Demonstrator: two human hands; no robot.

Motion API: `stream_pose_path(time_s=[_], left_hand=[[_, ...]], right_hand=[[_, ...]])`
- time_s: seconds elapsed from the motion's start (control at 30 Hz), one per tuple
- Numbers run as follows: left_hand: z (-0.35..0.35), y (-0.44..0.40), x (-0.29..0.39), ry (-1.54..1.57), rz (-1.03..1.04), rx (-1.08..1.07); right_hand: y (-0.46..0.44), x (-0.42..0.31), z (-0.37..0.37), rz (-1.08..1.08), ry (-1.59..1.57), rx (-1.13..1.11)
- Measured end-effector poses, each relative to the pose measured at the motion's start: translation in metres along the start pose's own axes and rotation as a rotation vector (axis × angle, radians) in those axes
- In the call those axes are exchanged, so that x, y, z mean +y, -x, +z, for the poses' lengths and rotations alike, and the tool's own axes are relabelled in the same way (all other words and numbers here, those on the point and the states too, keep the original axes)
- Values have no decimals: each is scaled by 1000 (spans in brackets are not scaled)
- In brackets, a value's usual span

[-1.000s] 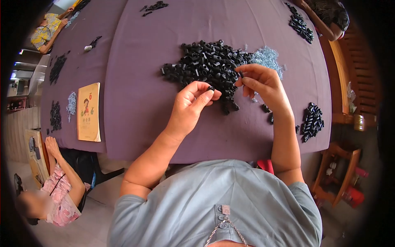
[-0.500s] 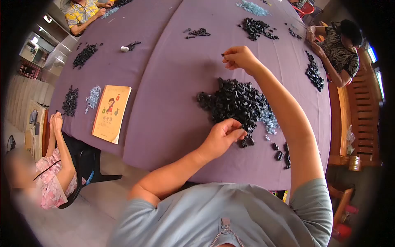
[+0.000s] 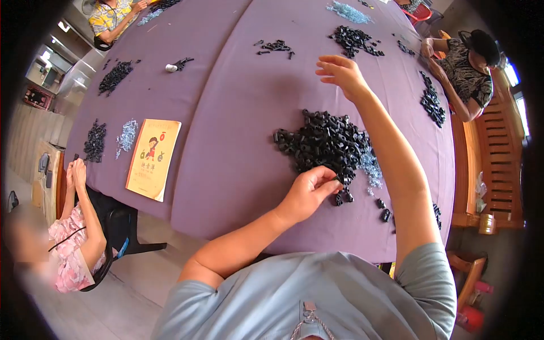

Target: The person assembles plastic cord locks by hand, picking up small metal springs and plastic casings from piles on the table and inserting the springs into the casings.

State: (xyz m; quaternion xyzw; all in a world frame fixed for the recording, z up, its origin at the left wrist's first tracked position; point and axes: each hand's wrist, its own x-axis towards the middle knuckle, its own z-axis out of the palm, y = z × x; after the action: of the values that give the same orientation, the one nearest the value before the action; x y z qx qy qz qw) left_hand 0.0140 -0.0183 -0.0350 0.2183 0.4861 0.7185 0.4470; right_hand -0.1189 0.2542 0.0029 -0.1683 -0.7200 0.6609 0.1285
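Observation:
A heap of small black plastic parts (image 3: 326,139) lies on the purple-covered table in front of me. At its near edge my left hand (image 3: 309,192) is closed, thumb and index finger pinched on a small black part that is mostly hidden. My right hand (image 3: 343,75) is raised beyond the heap, fingers apart and holding nothing. Past it, to the left, lies a small scatter of black parts (image 3: 275,47). Small clear bluish pieces (image 3: 371,168) are spread along the heap's right side, partly behind my right forearm.
A yellow booklet (image 3: 153,160) lies on the tablecloth (image 3: 226,187) to the left. Other black piles (image 3: 354,39) and clear pieces (image 3: 348,11) are spread around. A white cylinder (image 3: 171,68) lies farther left. Several people sit around the table, one at the left (image 3: 73,238).
My right hand has opened and let go of a small black part. One more black part now lies at the right of the far scatter. My left hand stays at the heap's edge.

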Motion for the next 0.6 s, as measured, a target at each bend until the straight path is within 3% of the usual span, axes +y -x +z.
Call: stream_pose_path(time_s=[0.13, 0.27, 0.4, 0.5, 0.6], left_hand=[[-3, 1, 5, -75, -26, -2], [1, 2, 7, -3, -7, 41], [1, 4, 9, -42, 17, 33], [0, 3, 7, -81, 35, 33], [-1, 3, 7, -75, 37, 26]], right_hand=[[81, -6, -34, -84, 80, -53], [172, -15, -48, -118, 195, 39], [236, -4, -48, -12, 367, 80], [266, -23, -33, 126, 642, -39], [276, -4, -27, -34, 745, -68]])
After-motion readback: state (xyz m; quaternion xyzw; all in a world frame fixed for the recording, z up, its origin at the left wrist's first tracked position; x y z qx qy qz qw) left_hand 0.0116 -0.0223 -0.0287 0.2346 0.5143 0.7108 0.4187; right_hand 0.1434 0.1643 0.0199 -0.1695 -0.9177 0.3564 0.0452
